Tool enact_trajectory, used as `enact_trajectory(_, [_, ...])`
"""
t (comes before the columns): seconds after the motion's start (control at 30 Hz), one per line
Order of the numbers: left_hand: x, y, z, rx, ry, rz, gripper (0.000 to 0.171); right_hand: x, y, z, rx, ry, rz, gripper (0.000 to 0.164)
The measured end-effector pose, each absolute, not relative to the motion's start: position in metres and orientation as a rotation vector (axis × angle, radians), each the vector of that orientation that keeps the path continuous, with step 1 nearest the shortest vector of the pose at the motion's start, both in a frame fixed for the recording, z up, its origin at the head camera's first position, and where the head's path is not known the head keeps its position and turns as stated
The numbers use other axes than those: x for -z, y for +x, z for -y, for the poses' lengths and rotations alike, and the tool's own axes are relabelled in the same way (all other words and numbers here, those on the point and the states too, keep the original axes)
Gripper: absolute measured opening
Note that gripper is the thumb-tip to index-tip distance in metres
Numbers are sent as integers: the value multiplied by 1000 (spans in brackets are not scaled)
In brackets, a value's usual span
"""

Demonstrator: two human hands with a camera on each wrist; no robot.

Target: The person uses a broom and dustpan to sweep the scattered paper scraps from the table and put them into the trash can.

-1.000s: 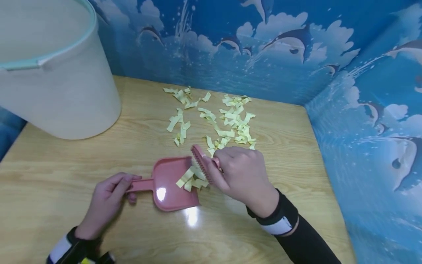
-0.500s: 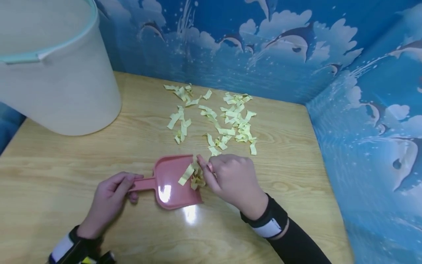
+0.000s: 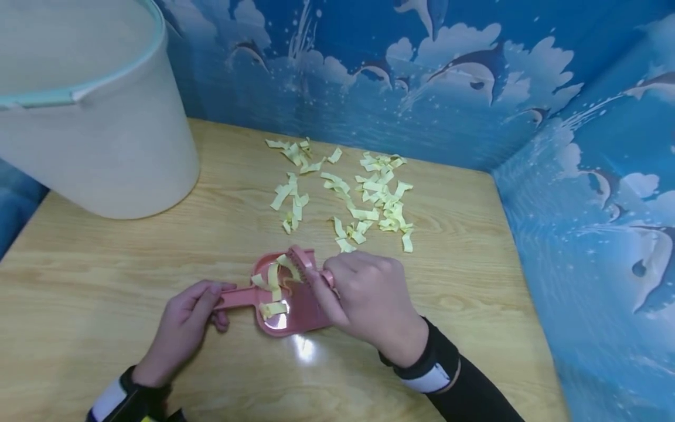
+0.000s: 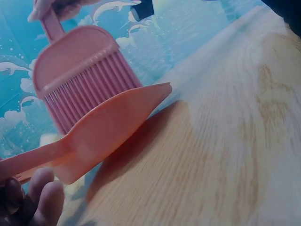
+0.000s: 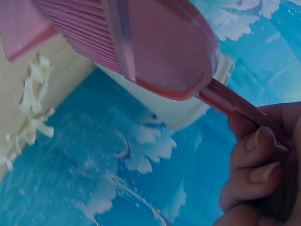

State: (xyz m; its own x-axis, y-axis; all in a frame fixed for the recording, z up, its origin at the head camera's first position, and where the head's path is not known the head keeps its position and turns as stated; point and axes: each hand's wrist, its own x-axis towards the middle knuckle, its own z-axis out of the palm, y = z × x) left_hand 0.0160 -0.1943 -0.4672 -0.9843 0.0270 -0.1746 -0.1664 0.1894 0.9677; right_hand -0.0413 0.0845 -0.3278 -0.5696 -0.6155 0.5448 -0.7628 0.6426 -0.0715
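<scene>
Cuffs first: we note a black band with a pale strap (image 3: 427, 378) on the right wrist, and dark gear round the left, both at the near side of the wooden table (image 3: 337, 381). Left hand (image 3: 181, 322), near left, is closed on the handle of a pink dustpan (image 3: 303, 313), thumb on top, fingers curled below. Pan sits near the middle, handle to the left, mouth to the right; we cannot tell whether its whole underside meets the wood. Right hand (image 3: 369, 296) is closed too, fingers wrapped round the handle of a pink brush (image 3: 300, 258). We see the brush head over the far part of the pan, bristles down; whether the tips touch the pan floor we cannot make out. A few pale yellow strips (image 3: 273, 309) lie in the pan, mostly toward its handle end, one just beside the bristles. Beyond the pan we find more paper-like strips (image 3: 390, 202) scattered on the wood, thicker to the right, looser to the left. Far left stands a whitish bucket (image 3: 132, 152) with a light turquoise rim. Behind everything hangs a blue backdrop (image 3: 343, 111) printed with dolphins and clouds.
</scene>
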Motion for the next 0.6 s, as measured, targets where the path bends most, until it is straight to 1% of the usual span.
enact_trajectory(0.17, [467,15,196,-1924,-131,-2348,46,316,-43,-97,-482,1035,2312,48])
enact_trajectory(0.33, [461,15,201,-1998,-136,-2381,44,311,-47,-113,-527,979,2262,48])
enact_trajectory(0.47, [442,14,216,-2167,-80,-2322,37,311,-47,-131,-510,909,2283,47])
enact_trajectory(0.6, [410,9,242,-2236,-46,-2245,32,317,-46,-150,-470,833,2325,45])
